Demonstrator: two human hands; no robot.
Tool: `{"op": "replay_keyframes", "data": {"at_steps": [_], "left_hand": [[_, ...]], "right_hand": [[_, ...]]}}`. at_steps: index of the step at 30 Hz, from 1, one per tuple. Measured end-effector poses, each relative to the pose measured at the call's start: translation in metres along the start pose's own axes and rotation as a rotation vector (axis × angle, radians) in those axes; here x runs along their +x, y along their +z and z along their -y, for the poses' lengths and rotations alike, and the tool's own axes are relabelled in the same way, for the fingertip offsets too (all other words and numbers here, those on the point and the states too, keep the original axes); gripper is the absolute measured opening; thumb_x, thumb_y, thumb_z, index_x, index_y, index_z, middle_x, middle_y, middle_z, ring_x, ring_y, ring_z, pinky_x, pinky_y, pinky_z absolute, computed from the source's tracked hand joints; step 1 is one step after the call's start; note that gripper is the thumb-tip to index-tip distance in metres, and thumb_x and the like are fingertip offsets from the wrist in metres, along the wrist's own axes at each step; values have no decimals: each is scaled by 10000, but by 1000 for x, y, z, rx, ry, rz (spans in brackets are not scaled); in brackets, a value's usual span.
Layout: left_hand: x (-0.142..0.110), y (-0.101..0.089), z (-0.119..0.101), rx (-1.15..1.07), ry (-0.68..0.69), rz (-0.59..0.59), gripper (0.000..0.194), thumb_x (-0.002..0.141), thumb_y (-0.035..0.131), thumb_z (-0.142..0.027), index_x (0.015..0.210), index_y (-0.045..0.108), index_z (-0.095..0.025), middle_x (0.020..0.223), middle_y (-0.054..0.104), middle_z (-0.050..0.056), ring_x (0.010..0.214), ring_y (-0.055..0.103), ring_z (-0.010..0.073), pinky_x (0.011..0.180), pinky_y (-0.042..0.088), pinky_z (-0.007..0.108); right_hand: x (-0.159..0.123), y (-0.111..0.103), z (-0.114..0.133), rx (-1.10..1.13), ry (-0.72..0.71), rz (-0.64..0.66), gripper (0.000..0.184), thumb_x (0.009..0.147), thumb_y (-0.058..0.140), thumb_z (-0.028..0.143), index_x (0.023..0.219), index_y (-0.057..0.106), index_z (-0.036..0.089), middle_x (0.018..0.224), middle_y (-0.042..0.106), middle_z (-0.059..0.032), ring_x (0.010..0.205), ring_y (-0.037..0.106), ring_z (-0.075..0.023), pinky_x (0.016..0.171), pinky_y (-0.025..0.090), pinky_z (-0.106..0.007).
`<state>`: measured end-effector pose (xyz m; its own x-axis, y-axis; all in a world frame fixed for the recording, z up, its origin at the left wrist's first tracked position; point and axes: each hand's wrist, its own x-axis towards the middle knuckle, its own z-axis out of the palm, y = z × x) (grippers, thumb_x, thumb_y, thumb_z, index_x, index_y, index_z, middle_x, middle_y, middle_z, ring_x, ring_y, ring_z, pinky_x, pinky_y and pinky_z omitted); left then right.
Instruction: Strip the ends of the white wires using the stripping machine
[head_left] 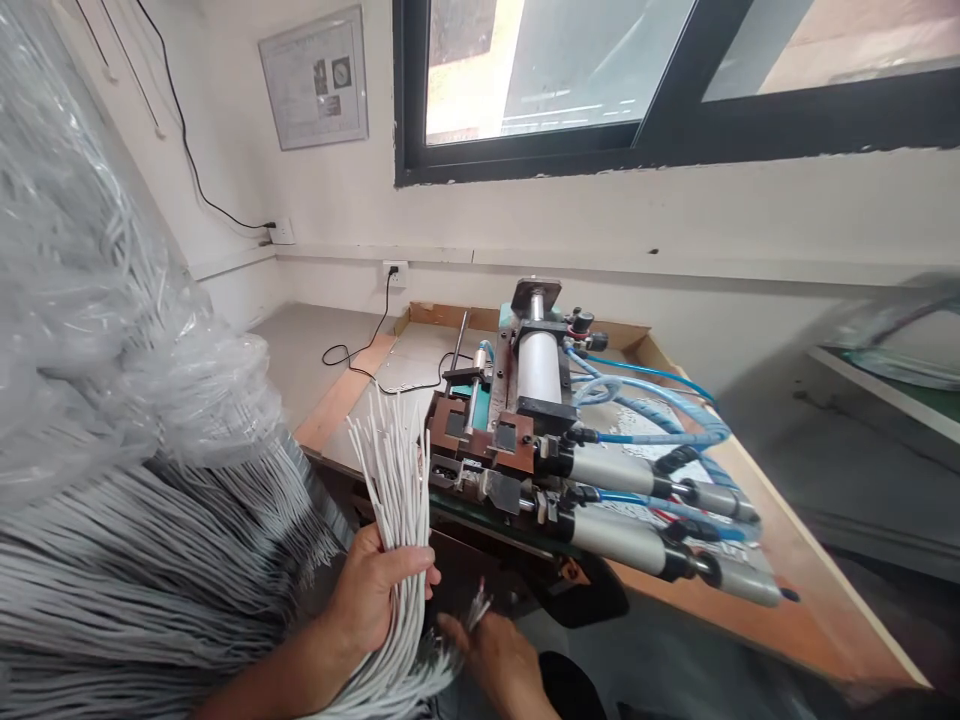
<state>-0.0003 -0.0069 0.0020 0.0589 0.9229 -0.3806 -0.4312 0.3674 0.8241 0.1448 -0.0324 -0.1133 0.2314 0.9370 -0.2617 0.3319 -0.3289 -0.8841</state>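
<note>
My left hand (375, 590) is closed around a bundle of thin white wires (397, 470) that fans upward in front of a pneumatic machine (525, 420). Lower down, my right hand (491, 655) pinches the loose ends of a few wires (478, 603) just below the machine's front. A large mass of the same white wires (135, 580) lies at my left, partly under a clear plastic bag (82, 330).
The machine sits on a wooden-edged bench (787, 590), with blue air hoses (652, 400) and metal cylinders (637, 545) on its right. A black cable (360, 350) runs to a wall socket. A window is above, a second table (900, 390) at far right.
</note>
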Motion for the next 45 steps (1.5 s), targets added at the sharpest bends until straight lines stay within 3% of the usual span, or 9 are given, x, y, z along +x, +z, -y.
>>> {"op": "replay_keyframes", "data": {"at_steps": [2, 4, 6, 7, 9, 15, 23, 38, 45], "left_hand": [[0, 1, 2, 24, 5, -7, 102, 526, 683, -135, 606, 621, -127, 472, 587, -5, 444, 552, 128, 437, 413, 227], [1, 2, 4, 53, 3, 4, 88, 532, 681, -138, 593, 620, -125, 473, 594, 3, 447, 548, 129, 448, 420, 233], [0, 3, 4, 91, -3, 41, 75, 545, 669, -138, 609, 638, -116, 479, 602, 13, 445, 533, 124, 453, 423, 237], [0, 4, 3, 111, -2, 62, 78, 550, 661, -136, 623, 650, -110, 488, 607, 18, 449, 528, 123, 457, 424, 238], [-1, 6, 1, 129, 15, 88, 106, 555, 648, -126, 656, 670, -102, 515, 618, 25, 475, 531, 127, 467, 425, 238], [2, 8, -3, 65, 62, 27, 33, 565, 641, -123, 593, 649, -105, 520, 632, 32, 486, 546, 130, 497, 427, 241], [7, 3, -2, 41, 12, -60, 113, 542, 680, -123, 649, 644, -110, 504, 613, 13, 477, 565, 134, 480, 444, 243], [8, 3, 0, 19, -4, -83, 149, 529, 700, -131, 668, 649, -112, 496, 612, 5, 466, 569, 130, 472, 447, 240], [8, 5, -2, 24, 2, -80, 146, 525, 699, -132, 661, 650, -113, 487, 611, 6, 457, 561, 125, 470, 443, 236]], "right_hand": [[6, -14, 23, -6, -110, -166, 247, 452, 766, 341, 647, 685, 214, 623, 619, -84, 715, 551, -288, 625, 361, -344], [7, -27, 58, 167, -237, -160, 252, 570, 707, 368, 787, 696, 240, 793, 645, -87, 818, 545, -274, 717, 378, -352], [4, -32, 91, 394, -359, 49, 184, 672, 635, 363, 788, 704, 238, 828, 635, -69, 785, 554, -230, 717, 401, -320], [1, -32, 104, 486, -369, 166, 169, 692, 621, 356, 767, 706, 230, 796, 622, -56, 691, 550, -197, 642, 417, -295], [-4, -25, 116, 623, -332, 276, 163, 702, 619, 343, 716, 704, 204, 712, 588, -30, 546, 495, -141, 510, 397, -255], [-2, -6, 96, 861, -85, 166, 215, 688, 643, 350, 740, 689, 146, 565, 562, -15, 502, 422, -106, 471, 345, -223], [-8, -8, 83, 859, 84, 177, 258, 621, 699, 373, 721, 696, 136, 498, 514, 7, 449, 375, -79, 433, 292, -202], [-9, -4, 76, 917, 105, 116, 268, 590, 718, 384, 697, 687, 140, 513, 547, -1, 439, 391, -77, 431, 304, -206], [-7, -4, 79, 938, 142, 157, 252, 607, 711, 372, 661, 669, 130, 482, 494, 20, 438, 368, -66, 423, 284, -193]]}}
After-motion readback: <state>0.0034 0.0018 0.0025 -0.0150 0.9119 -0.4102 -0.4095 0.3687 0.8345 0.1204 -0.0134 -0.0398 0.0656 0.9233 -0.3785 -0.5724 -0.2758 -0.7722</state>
